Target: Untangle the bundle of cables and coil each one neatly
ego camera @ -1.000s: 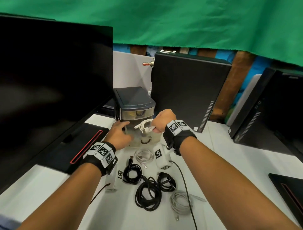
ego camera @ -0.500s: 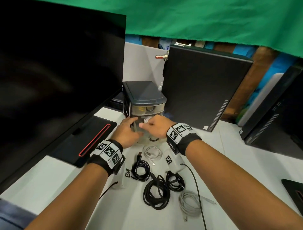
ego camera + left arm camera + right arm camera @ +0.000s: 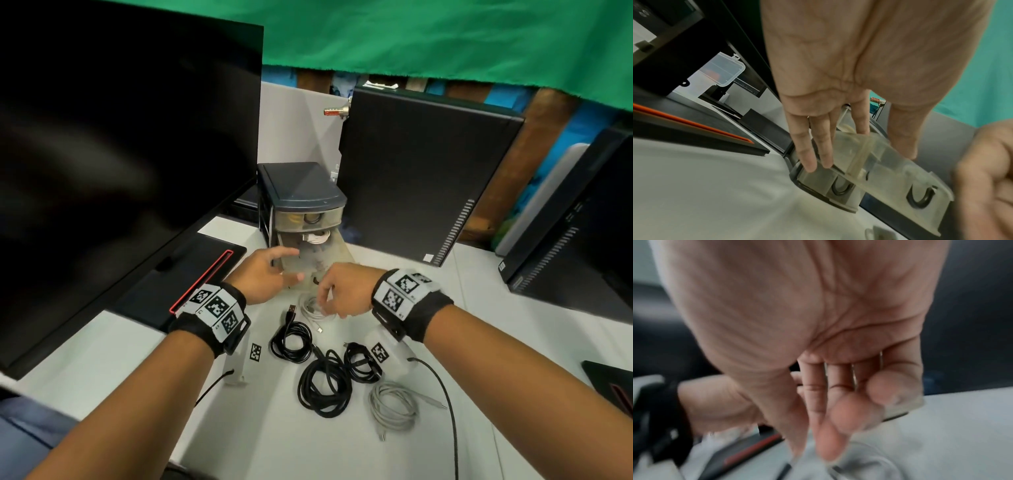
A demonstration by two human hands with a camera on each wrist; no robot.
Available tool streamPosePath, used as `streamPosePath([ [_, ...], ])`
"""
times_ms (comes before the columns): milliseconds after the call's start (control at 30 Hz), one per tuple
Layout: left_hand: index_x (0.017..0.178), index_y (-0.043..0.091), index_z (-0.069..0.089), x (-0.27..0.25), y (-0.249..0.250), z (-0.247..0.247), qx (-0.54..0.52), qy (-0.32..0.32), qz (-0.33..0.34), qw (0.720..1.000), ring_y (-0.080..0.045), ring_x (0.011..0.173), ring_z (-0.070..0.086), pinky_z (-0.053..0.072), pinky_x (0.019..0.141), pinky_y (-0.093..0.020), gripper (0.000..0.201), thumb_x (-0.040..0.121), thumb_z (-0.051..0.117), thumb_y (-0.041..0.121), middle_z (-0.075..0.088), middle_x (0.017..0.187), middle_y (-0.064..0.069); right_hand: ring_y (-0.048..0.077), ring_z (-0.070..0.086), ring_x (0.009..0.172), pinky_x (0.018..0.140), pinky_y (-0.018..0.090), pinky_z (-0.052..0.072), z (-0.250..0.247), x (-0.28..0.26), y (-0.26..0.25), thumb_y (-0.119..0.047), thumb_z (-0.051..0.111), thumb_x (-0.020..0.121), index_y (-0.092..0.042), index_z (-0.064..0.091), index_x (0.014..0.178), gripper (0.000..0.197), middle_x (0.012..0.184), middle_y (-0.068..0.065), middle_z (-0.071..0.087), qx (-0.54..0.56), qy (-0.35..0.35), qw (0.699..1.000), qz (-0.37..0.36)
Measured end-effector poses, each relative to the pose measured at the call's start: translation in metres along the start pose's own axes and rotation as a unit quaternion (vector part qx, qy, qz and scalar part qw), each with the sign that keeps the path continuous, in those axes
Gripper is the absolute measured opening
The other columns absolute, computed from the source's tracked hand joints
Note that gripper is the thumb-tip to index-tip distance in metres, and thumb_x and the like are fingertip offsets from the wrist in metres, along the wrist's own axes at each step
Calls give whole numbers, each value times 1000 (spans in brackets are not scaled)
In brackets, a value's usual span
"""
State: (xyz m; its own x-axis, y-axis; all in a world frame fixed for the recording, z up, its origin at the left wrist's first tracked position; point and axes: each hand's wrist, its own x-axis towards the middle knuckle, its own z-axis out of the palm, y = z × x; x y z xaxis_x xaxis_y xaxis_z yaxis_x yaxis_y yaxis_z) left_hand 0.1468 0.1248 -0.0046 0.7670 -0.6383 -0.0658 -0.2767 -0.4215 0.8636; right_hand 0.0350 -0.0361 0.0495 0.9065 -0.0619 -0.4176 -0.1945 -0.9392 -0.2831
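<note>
A white coiled cable lies in the pulled-out, forward-tilted clear drawer of a small dark drawer unit. My left hand has straight fingers touching the drawer's left edge. My right hand hovers with loosely bent fingers over a second white coil on the table, and I see no grip on it; the right wrist view is blurred. On the table nearer to me lie three black coils and a grey coil.
A large black monitor stands left, its base with a red stripe. A black computer tower stands behind the drawer unit, with more dark cases at right. Small tagged white blocks rest on the table.
My right hand let go of the white coil into the drawer and dropped towards the white coil on the table. My left hand's fingers straightened at the drawer's edge.
</note>
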Motion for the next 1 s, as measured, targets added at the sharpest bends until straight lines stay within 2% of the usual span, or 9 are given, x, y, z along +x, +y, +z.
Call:
streamPosePath([
  [100,137,34,57,-4,0,1,15,10,5,1000,-13,129,53,41,104,-28,44,94,64,43,55,144,2,23,63,110,92,32,51,18,12,12,-29,65,90,-29,60,134,43,124,-1,65,-100,25,995,13],
  [167,139,33,55,-5,2,2,4,20,2,1000,-18,133,50,40,106,-31,40,99,56,40,52,147,3,26,59,119,95,33,50,29,19,17,-27,65,88,-31,56,139,52,136,0,59,-122,25,992,11],
  [267,140,32,55,-4,2,3,-7,30,-9,999,-32,131,52,43,105,-40,41,99,58,35,54,146,0,28,63,109,85,30,52,38,24,23,-18,63,82,-29,65,125,45,126,2,65,-146,22,989,17],
  [467,142,37,50,-12,-3,10,-48,35,-15,998,-23,129,53,44,109,-48,43,100,57,35,49,129,10,25,68,81,76,36,60,28,11,49,-20,63,76,-18,72,87,14,91,4,71,-152,19,986,68],
  [567,144,41,46,-17,-8,15,-85,46,-17,995,-22,128,52,44,109,-48,45,100,55,35,46,133,11,26,69,79,75,38,60,20,3,69,-20,62,73,-12,70,84,16,92,8,72,-144,28,985,90],
  [700,146,42,43,-21,-5,19,-133,45,-20,990,-12,110,55,53,91,-39,47,101,55,33,45,145,4,17,61,83,67,23,49,-9,-19,92,-21,66,86,-16,75,91,12,98,0,69,-135,63,983,106],
  [767,148,40,41,-21,-4,18,-136,46,-19,990,-7,102,57,53,90,-41,50,101,55,32,45,147,2,17,61,84,73,24,48,-33,-30,95,-23,69,88,-17,76,92,10,96,-1,69,-114,95,982,116],
  [900,152,40,31,-21,-3,19,-195,49,-38,979,-21,129,51,51,98,-41,60,100,58,25,41,154,-6,18,63,77,68,27,47,-71,-40,63,-24,69,90,-21,74,86,7,80,-1,67,-37,187,977,93],
  [1000,154,37,27,-23,-2,22,-246,60,-64,965,-25,133,50,48,104,-45,66,99,60,21,46,151,-6,17,63,75,62,26,47,-68,-19,20,-23,65,91,-23,74,88,9,81,-1,66,-26,202,978,44],
])
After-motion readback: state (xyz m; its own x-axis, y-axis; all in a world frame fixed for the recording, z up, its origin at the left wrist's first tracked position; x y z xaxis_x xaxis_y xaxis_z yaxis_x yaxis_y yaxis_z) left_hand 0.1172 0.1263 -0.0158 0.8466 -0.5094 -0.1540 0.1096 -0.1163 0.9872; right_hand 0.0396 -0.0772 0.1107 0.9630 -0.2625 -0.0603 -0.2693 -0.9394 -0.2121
